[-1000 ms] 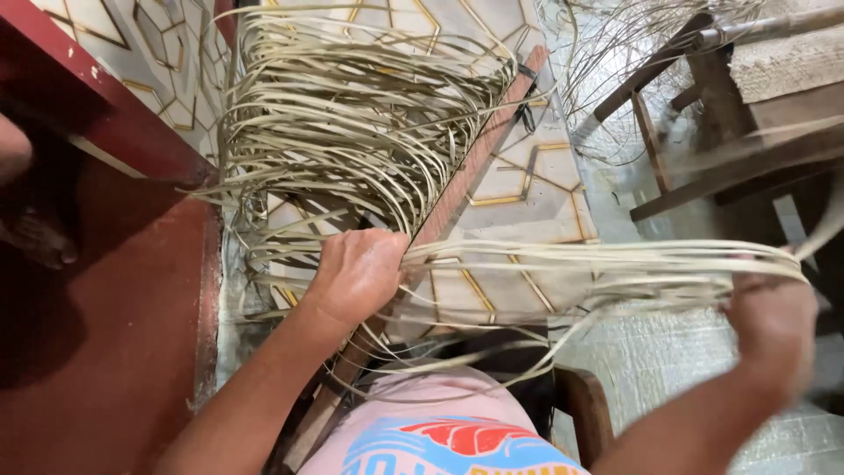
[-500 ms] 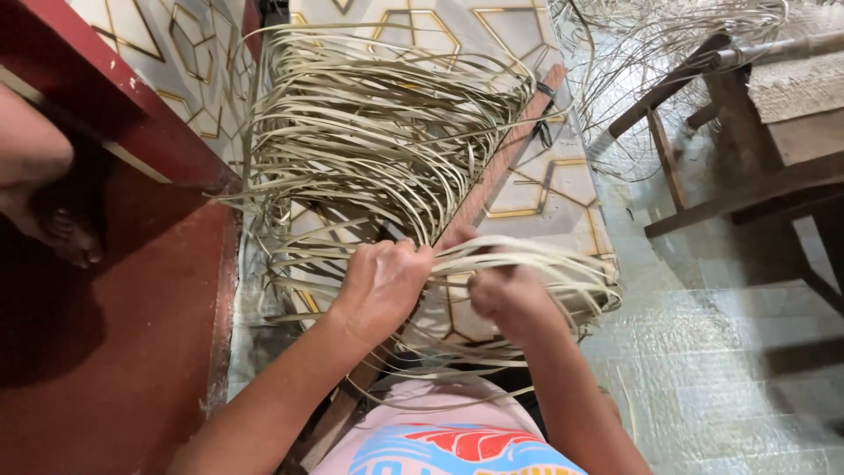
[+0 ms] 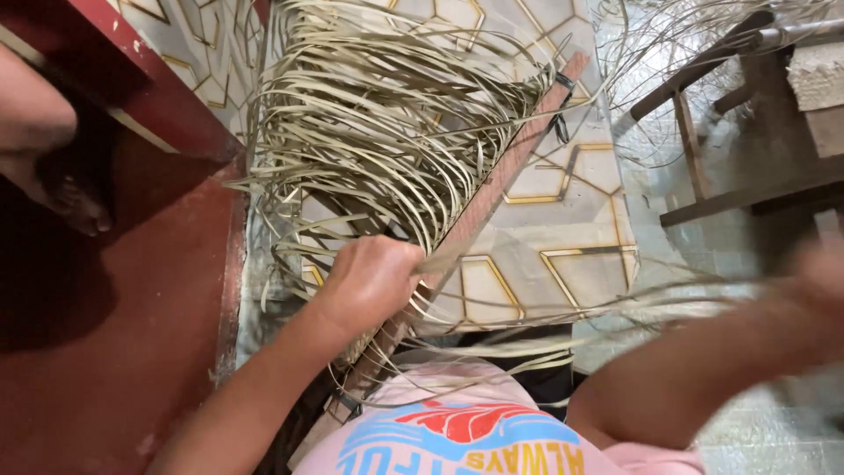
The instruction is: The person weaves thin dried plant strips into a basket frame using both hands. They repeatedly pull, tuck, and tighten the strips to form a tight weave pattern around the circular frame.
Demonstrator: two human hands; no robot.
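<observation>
Since half a second ago, the right hand (image 3: 813,290) has swung far right, blurred, grip unreadable. Left hand (image 3: 369,281) stays closed, pinning pale strips (image 3: 396,141) against the diagonal wooden slat (image 3: 492,193).

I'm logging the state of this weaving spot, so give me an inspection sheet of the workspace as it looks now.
Surface: tiled floor with gold hexagon lines; red floor at left.
Job's things: pale cane strips looped over a reddish wooden slat that runs diagonally; a bundle of strips stretches off to the right.
Clutter: loose thin strands at top right.
Hands: left hand closed on the strips at the slat; right hand blurred, its grip unclear.
Cables: nothing seen.
Surroundings: dark wooden furniture frame at right; red ledge at upper left, with part of a foot below it.
</observation>
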